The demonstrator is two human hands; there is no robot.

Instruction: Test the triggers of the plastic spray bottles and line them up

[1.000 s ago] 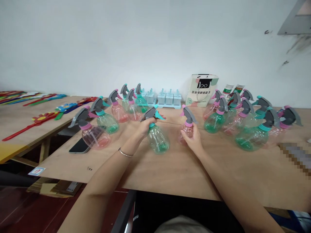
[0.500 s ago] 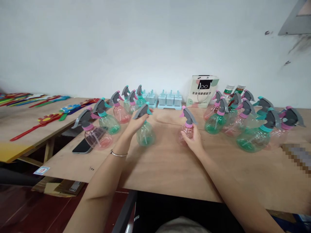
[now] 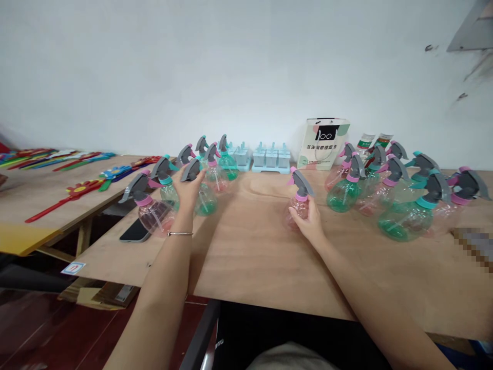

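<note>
Left hand (image 3: 188,186) gripping a green spray bottle (image 3: 208,201) up top, right hand (image 3: 311,223) wrapped round a pink bottle (image 3: 299,206).
Green's beside the left-side bottles (image 3: 152,216), pink's mid-table (image 3: 250,257); looks like a positioning step tbh, so next move calls for not knocking neighbours.

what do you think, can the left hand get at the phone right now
Probably not freely: the left hand holds a green spray bottle, and a pink spray bottle overlaps the phone in view, though its near end shows uncovered.
</note>
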